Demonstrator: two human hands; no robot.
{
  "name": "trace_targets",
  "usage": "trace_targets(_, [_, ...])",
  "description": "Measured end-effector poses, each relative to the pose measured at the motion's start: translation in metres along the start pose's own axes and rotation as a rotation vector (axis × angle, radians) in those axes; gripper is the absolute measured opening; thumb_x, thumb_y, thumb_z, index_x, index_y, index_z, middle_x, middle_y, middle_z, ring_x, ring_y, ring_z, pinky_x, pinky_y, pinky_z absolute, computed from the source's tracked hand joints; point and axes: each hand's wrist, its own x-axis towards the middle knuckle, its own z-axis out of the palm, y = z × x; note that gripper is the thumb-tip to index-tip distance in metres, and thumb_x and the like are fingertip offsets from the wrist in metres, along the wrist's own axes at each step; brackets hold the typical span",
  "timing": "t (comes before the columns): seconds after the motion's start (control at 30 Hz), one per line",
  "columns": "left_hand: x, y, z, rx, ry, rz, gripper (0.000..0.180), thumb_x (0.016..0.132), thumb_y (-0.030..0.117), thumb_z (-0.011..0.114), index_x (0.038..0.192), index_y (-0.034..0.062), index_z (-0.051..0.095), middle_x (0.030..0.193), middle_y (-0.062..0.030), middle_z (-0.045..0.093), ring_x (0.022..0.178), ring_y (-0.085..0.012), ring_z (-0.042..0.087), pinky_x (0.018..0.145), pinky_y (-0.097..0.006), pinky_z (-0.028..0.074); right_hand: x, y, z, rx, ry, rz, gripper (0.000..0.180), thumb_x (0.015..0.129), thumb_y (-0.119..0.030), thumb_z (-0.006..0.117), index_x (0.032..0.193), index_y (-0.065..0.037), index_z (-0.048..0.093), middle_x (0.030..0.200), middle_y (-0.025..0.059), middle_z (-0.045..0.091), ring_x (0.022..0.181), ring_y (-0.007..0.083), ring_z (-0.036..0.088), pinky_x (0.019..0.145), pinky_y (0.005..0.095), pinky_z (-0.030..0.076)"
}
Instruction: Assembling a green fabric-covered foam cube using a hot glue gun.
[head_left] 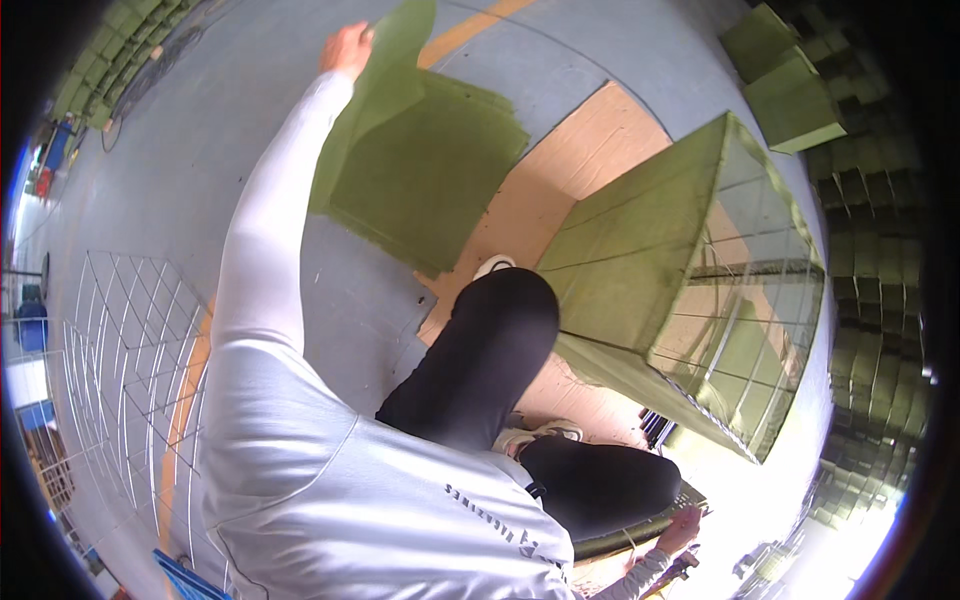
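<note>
My left hand [347, 50] is stretched far out at the upper left, its fingers closed on the edge of a green fabric sheet [395, 60]. The sheet hangs down from the hand toward more green fabric [425, 165] lying flat on the floor. My right hand [682, 530] is low at the right, beside my bent knee, by the edge of a dark slatted seat or frame. Its fingers look curled, and a small dark object lies close below them; what they hold is unclear. At my right stands a wire-mesh cage lined with green fabric [630, 240].
Brown cardboard [590, 140] lies under the lined cage and my feet. Bare wire-mesh cages [130, 340] stand at the left. Stacked green blocks [870, 300] line the far right, with green boxes [795, 95] at the upper right. An orange stripe [185, 400] runs along the grey floor.
</note>
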Motion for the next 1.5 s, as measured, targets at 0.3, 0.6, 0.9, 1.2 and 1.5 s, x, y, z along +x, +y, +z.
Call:
trace_targets(0.3, [0.172,0.428,0.055,-0.564,0.215,0.448,0.026,0.09,0.026,0.05,0.103,0.007,0.063,0.1,-0.0152,0.064,0.097,-0.0347,0.057,0.084,-0.044,0.045,-0.074,0.051,-0.013,-0.056,0.144,0.208,0.014,0.086,-0.016,0.058,0.084,-0.002,0.059,0.065,0.0132,0.062,0.056,0.0225,0.061,0.053,0.0337,0.046])
trace_targets(0.6, [0.13,0.677,-0.062,-0.679,-0.465,1.033,0.038,0.09,0.032,0.049,0.114,0.0034,0.058,0.11,-0.0238,0.059,0.107,-0.0377,0.054,0.087,-0.044,0.044,-0.026,0.012,-0.112,0.04,0.371,0.035,0.015,0.087,-0.011,0.054,0.079,0.001,0.058,0.063,0.0089,0.057,0.057,0.0154,0.052,0.055,0.0303,0.041])
trace_targets(0.9, [0.088,0.683,-0.103,-0.724,-0.557,1.238,0.021,0.09,0.023,0.053,0.097,0.0049,0.061,0.082,-0.0117,0.065,0.079,-0.0286,0.063,0.072,-0.036,0.048,0.232,-0.212,-0.144,0.152,0.274,-0.388,0.095,0.069,-0.03,0.078,0.142,-0.015,0.02,0.129,0.019,0.049,0.096,0.0286,0.061,0.083,0.0387,0.048])
trace_targets(1.2, [0.068,0.62,-0.092,-0.474,-0.478,1.029,0.018,0.078,0.003,0.051,0.094,-0.0005,0.059,0.084,-0.0219,0.062,0.086,-0.0387,0.06,0.074,-0.044,0.046,0.404,-0.243,-0.094,-0.169,0.511,-0.552,0.02,0.083,-0.02,0.053,0.083,-0.009,0.069,0.079,0.0159,0.066,0.082,0.0352,0.064,0.074,0.0435,0.05])
trace_targets(1.5, [0.082,0.535,-0.042,-0.435,-0.492,0.633,0.017,0.079,0.017,0.064,0.09,0.0041,0.066,0.085,-0.0139,0.065,0.082,-0.0334,0.061,0.069,-0.038,0.046,0.442,-0.222,-0.075,-0.15,0.455,-0.472,0.021,0.082,-0.017,0.051,0.09,-0.009,0.069,0.089,0.0193,0.065,0.088,0.0361,0.062,0.077,0.0453,0.049])
